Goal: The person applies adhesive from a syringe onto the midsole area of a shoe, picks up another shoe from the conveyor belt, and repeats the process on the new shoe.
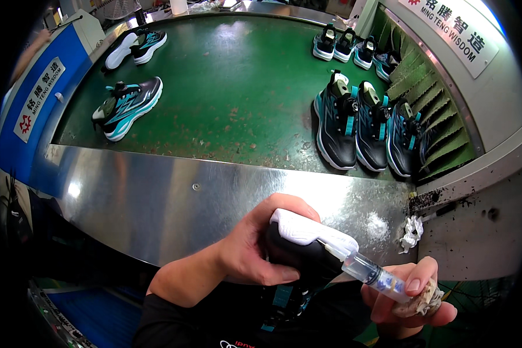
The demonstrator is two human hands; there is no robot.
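Two bare hands work just below the steel apron [174, 203] that edges the green conveyor belt [226, 87]. On the near side of that belt, the left hand [255, 246] is clamped around the dark heel of a shoe [301, 255], fingers wrapped over its white sole edge so that the shoe stays tipped and steady in mid-air. The right hand [409, 298] is closed on two things at once: a clear pen-like applicator [371, 274] pinched along the fingers, its tip touching the white sole edge, and a wadded rag [420, 301] tucked in the palm, probably kept ready for wiping.

On the belt's right side, three black-and-teal shoes [365, 127] stand side by side, toes toward the apron, beside the green slatted guard [441, 104]. Farther up the belt sit four more shoes [354, 46]. At the belt's left edge lies a single shoe [127, 107], with another pair [136, 47] beyond it. A crumpled white cloth [410, 233] rests at the apron's right end.
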